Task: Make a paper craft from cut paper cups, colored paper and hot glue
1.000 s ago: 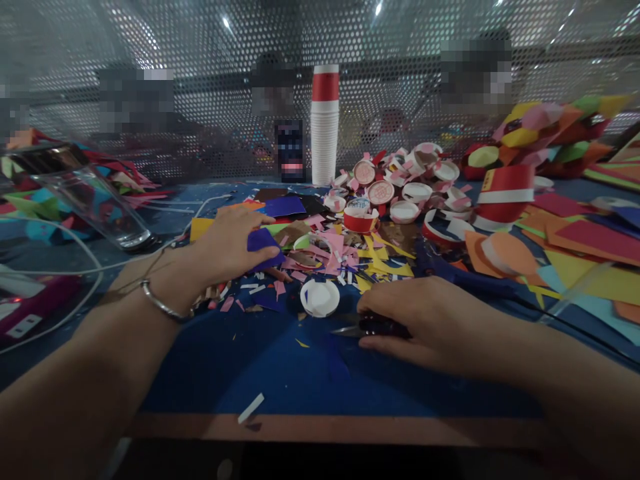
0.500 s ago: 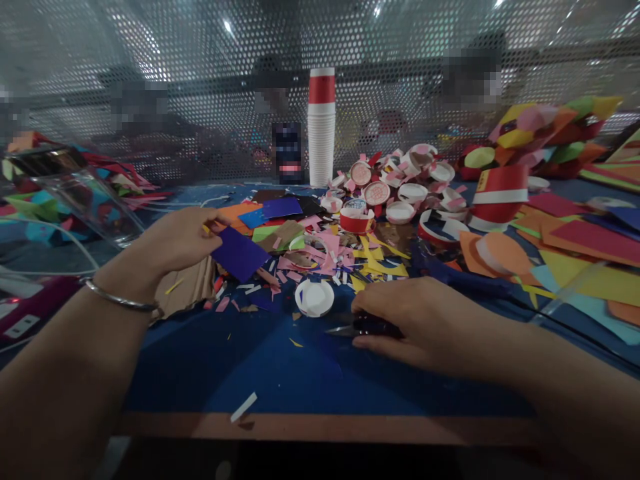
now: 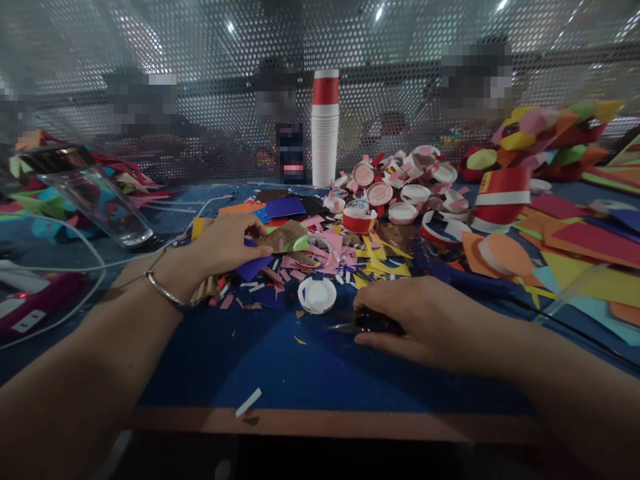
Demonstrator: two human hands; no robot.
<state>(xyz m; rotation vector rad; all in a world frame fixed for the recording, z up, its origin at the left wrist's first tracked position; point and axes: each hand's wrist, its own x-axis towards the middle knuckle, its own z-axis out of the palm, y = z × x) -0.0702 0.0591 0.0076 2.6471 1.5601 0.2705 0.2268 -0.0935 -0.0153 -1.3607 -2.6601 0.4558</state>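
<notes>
My left hand [image 3: 227, 247], with a silver bangle on the wrist, is over the left side of the paper pile. Its thumb lies across a purple paper square [image 3: 254, 268], and the index finger is apart from the thumb. Close to the table's front, my right hand [image 3: 415, 327] is wrapped round dark-handled scissors [image 3: 345, 327], the pointed blades facing left. A white round paper lid or shallow cup base [image 3: 317, 295] lies between the hands, with a small white piece inside it.
Paper scraps [image 3: 330, 250] cover the middle. Behind stands a tall stack of paper cups [image 3: 325, 127], beside a heap of cut cup bottoms [image 3: 400, 183]. A glass bottle [image 3: 107, 200] leans at left near white cables. Coloured sheets [image 3: 590, 267] lie at right.
My left hand has moved right and slightly down, over the purple paper, and its fingers have spread. The purple paper has stayed nearly in place. My right hand and the scissors are almost still.
</notes>
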